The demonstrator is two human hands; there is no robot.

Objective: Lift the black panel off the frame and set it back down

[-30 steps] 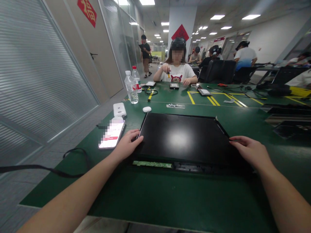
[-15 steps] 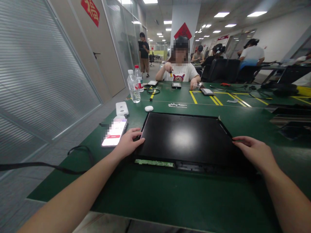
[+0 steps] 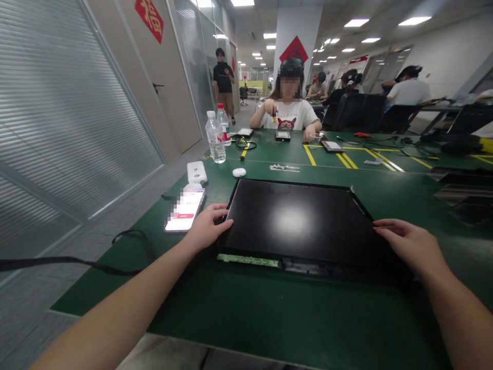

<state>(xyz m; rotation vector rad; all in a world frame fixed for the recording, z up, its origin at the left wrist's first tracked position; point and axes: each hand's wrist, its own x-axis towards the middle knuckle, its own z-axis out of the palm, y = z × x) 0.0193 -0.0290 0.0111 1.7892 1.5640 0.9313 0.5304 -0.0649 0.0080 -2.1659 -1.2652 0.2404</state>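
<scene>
A black display panel (image 3: pixel 292 221) lies face up on the green table, a bright reflection in its middle. Along its near edge a strip of green circuit board (image 3: pixel 248 260) shows. My left hand (image 3: pixel 208 224) grips the panel's left edge, thumb on top and the fingers along the side. At the right edge, my right hand (image 3: pixel 410 244) pinches the rim between thumb and fingers. The undersides of both grips are hidden.
Left of the panel lie a lit phone (image 3: pixel 185 209), a white power bank (image 3: pixel 196 172) and a white earbud case (image 3: pixel 239 172). Two bottles (image 3: pixel 216 139) stand behind them. Across the table a person (image 3: pixel 287 110) works over hard drives (image 3: pixel 283 135). Dark panels (image 3: pixel 468 198) lie at right.
The view has shifted slightly, so the table scene sits a little further right. Both hands keep their places on the panel. The standing person in the background has changed position.
</scene>
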